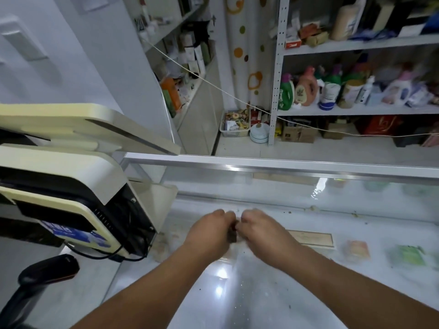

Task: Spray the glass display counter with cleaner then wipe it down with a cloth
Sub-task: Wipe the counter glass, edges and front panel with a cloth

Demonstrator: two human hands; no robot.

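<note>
The glass display counter (297, 222) stretches across the lower half of the view, with crumbs and specks on its top. My left hand (210, 230) and my right hand (259, 227) meet above its middle, fingers curled. Between them they pinch a small dark object (232, 235); motion blur hides what it is. No spray bottle or cloth shows in the view.
A cream point-of-sale terminal (71, 198) with cables stands at the left on the counter. A black barcode scanner (47, 271) sits at the lower left. Packets (408, 255) lie under the glass at right. Stocked shelves (356, 91) and a taut string (213, 87) lie beyond the counter.
</note>
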